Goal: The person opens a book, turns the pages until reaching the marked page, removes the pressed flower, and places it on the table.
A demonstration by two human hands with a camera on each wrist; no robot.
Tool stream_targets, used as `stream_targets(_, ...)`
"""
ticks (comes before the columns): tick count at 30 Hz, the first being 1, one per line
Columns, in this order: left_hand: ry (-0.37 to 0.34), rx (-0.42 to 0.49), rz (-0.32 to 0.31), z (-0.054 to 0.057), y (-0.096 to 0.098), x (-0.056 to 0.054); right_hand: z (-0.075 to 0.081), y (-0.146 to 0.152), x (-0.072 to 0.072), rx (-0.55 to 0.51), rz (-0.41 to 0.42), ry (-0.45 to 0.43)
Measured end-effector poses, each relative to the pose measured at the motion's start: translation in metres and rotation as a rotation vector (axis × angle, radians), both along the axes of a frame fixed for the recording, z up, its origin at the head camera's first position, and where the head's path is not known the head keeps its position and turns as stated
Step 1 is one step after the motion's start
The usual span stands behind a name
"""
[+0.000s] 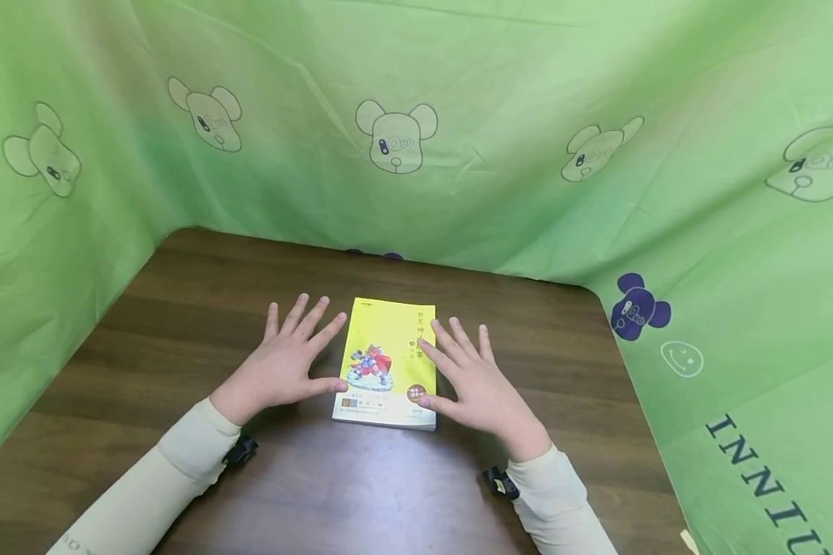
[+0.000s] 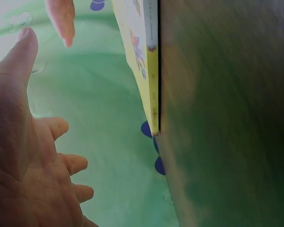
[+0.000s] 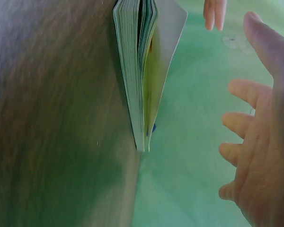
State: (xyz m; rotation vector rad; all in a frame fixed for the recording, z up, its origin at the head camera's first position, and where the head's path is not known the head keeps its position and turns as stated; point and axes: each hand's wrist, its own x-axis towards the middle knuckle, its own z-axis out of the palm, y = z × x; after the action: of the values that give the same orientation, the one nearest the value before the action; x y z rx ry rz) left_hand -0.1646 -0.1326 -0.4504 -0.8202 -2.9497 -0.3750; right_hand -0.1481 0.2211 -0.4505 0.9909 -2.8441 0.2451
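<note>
A yellow paperback book (image 1: 389, 331) lies face up on the wooden table, with a cartoon figure in a red cape on its cover. My left hand (image 1: 284, 366) hovers at the book's left side, fingers spread and holding nothing. Over the right edge of the cover is my right hand (image 1: 479, 385), its fingers likewise spread. Both wrist views show a gap between the hands and the book. The left wrist view shows the book's spine (image 2: 153, 85). In the right wrist view the page edges (image 3: 130, 71) show, and the front cover stands slightly lifted from them.
The brown wooden table (image 1: 215, 308) has rounded far corners. A green cloth (image 1: 472, 216) printed with bear heads hangs behind the table and along both sides. Black wrist cameras sit under both cuffs, the left camera (image 1: 241, 450) and the right camera (image 1: 501, 483).
</note>
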Motion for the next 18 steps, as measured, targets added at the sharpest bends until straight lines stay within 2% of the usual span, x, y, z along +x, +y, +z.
stream_targets(9,0.007,0.019,0.0,-0.006,0.009,0.008,-0.005,-0.008,0.002,0.009,0.046,-0.042)
stream_targets(18,-0.037,0.031,-0.027,-0.013,0.019,0.018,-0.01,-0.014,0.005,0.022,0.073,-0.07)
